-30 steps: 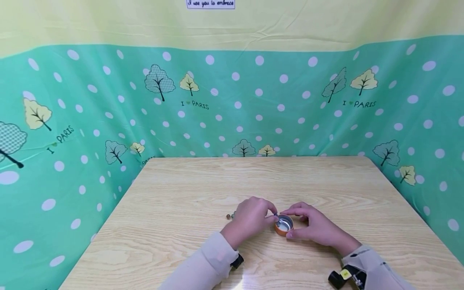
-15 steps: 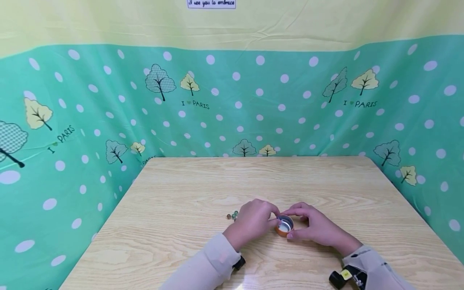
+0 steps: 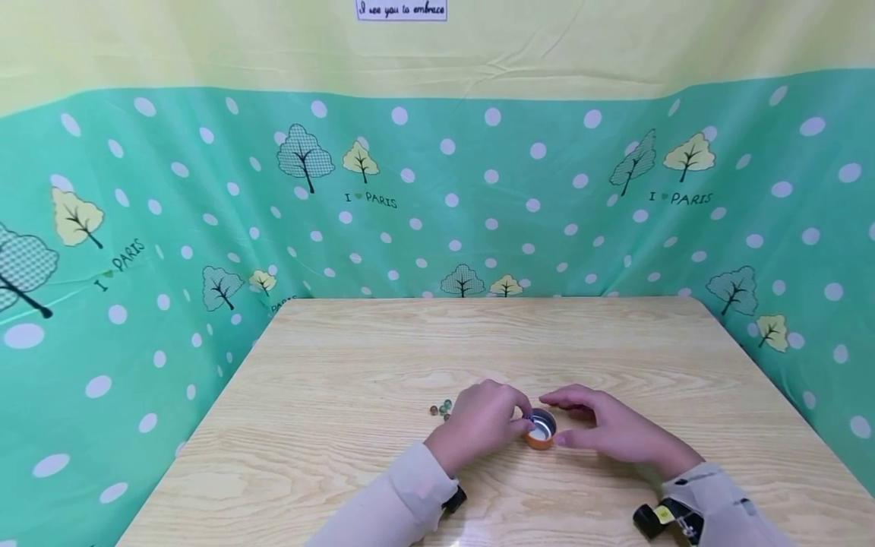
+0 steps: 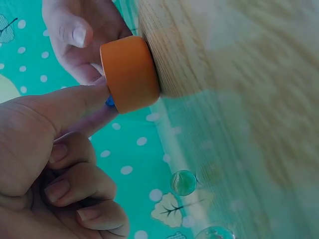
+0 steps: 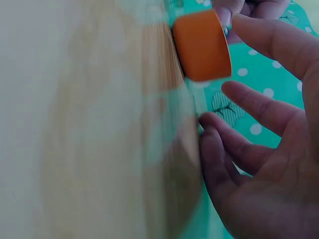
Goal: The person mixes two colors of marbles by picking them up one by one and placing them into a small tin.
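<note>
An orange round tin (image 3: 541, 444) with a silvery inside stands upright on the table, its top uncovered. My left hand (image 3: 481, 419) is at the tin's left rim, its thumb and forefinger pinching a small blue marble (image 4: 110, 101) that is mostly hidden by the fingers. The other left fingers are curled in toward the palm. To the right of the tin, my right hand (image 3: 618, 425) holds nothing. Its fingers are spread and relaxed, with a gap between them and the orange wall in the right wrist view.
Several glass marbles (image 3: 443, 409), green and brown, lie on the wooden table (image 3: 328, 380) left of my left hand. A green marble (image 4: 183, 182) shows close up in the left wrist view. A patterned green curtain (image 3: 492, 197) hangs behind and beside the table.
My right hand has let go of the tin and drawn slightly to the right. The left hand has shifted a little right at the rim, uncovering more marbles behind it.
</note>
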Available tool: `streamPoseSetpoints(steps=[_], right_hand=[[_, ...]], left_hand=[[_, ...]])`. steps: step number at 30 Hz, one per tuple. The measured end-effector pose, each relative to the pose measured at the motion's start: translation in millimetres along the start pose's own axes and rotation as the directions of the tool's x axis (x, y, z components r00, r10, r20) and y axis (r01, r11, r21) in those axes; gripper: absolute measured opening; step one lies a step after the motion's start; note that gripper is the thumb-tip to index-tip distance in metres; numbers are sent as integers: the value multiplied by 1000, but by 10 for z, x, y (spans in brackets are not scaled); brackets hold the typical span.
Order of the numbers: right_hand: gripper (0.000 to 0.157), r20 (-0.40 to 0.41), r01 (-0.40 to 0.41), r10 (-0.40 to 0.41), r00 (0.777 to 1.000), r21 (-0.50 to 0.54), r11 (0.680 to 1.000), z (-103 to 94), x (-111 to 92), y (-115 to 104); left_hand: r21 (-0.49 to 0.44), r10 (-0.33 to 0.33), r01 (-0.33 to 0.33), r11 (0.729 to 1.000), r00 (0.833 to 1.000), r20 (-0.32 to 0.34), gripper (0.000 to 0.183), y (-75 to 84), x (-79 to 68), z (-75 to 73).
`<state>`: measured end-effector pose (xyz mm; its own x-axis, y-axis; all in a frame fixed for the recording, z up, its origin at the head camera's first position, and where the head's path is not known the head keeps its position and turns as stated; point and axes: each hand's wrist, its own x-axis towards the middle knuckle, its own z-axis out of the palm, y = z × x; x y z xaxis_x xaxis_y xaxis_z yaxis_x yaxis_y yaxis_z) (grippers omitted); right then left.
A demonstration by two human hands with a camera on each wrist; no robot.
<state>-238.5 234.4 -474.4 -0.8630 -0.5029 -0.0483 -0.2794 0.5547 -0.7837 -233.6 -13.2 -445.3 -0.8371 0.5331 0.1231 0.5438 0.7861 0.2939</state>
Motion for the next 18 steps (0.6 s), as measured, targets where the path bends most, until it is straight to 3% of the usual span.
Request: streamPoseSetpoints(steps=[7,14,18], right_hand=[[52,3,14,-14,1000,-2,1000,-89,-29,-4],[56,31,42,-38,999,-110,993,-94,-30,-56],[58,42,87,-79,996,-221,972,-111,-12,-116]], left_hand=[[-3,-2,2,1000,1000,5,16,1,-3,5],[-16,-19,19,1000,1000,22,17,-3,-2,14],[-15,-25,25,1000,999,28,16,-10,2,20]])
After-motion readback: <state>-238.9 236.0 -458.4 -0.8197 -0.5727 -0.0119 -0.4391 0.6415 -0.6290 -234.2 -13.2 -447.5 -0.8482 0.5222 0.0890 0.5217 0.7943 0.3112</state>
